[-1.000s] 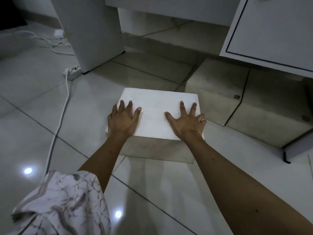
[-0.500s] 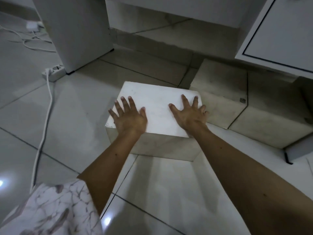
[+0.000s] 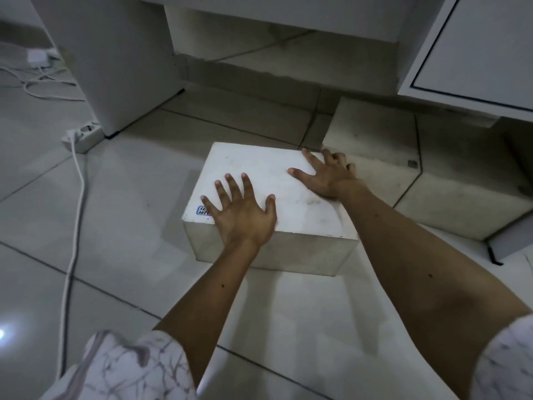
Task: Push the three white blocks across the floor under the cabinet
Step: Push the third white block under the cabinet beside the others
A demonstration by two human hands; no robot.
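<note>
- Left hand (image 3: pixel 243 215) and right hand (image 3: pixel 327 176) lie spread flat atop the white block (image 3: pixel 268 180), palms down to slide it.
- It sits on the floor (image 3: pixel 129 197), just before the cabinet (image 3: pixel 476 41), touching two blocks (image 3: pixel 418 168) tucked underneath.

Both bare hands are laid flat, palms down, with arms stretched forward.

The left hand (image 3: pixel 242 210) is spread wide, its fingers (image 3: pixel 233 187) splayed and pointing far and slightly left, the thumb held out to the right. The right hand (image 3: pixel 327 176) is placed farther away and to the right, fingers fanned, the outer ones partly hidden past an edge. Both forearms are bare and extended; patterned short sleeves (image 3: pixel 129 368) are seen at the near edge.
</note>
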